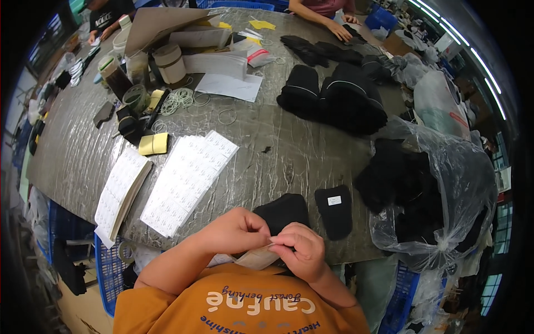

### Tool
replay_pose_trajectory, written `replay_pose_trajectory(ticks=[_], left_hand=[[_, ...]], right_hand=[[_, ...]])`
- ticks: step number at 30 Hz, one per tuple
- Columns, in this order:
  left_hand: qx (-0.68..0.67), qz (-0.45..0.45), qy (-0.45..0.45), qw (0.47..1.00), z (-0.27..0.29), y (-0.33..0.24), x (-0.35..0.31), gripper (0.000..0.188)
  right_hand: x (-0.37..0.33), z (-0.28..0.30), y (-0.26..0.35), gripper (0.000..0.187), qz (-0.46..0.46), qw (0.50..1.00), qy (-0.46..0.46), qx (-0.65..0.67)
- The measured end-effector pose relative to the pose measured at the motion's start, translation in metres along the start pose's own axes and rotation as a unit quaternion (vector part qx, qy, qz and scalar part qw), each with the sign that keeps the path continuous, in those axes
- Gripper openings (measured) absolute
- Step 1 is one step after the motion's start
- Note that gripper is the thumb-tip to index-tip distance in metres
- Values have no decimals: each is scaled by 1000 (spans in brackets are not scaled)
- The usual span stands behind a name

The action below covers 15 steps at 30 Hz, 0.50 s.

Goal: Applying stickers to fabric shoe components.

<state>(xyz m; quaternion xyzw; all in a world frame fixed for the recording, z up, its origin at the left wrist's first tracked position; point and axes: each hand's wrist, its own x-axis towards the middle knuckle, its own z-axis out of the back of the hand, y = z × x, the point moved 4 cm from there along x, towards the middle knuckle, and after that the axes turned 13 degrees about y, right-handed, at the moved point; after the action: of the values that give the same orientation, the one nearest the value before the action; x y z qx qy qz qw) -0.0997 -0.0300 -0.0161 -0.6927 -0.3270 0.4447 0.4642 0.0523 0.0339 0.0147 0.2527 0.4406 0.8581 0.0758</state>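
Close to my body at the table's front edge, my left hand (239, 230) and my right hand (301, 249) meet with fingertips pinched together. Between them is the edge of a thin, pale beige sheet (257, 258), which hangs down toward my shirt. Fingers hide part of that edge. Just beyond my hands lies a flat black fabric piece (286, 210), partly covered by them. To its right rests a similar rounded black piece (336, 224) with a small white label (334, 200) on it.
Left of my hands lie fanned printed label sheets (189, 181) and a thick stack of them (121, 192). Tied black bundles (350, 100) sit at the far right, near a clear plastic bag (445, 206) of black pieces. Jars, string (179, 100) and papers stand at the back left; other people work beyond.
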Motion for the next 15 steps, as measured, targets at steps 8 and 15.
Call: replay_pose_trajectory(ticks=[8, 15], left_hand=[[280, -18, -186, 942, -4, -3, -4, 12], [493, -48, -26, 868, -25, -3, -9, 21]], right_hand=[[-18, 7, -10, 19, -64, 994, -59, 62], [-31, 22, -61, 3, -279, 930, -123, 207]])
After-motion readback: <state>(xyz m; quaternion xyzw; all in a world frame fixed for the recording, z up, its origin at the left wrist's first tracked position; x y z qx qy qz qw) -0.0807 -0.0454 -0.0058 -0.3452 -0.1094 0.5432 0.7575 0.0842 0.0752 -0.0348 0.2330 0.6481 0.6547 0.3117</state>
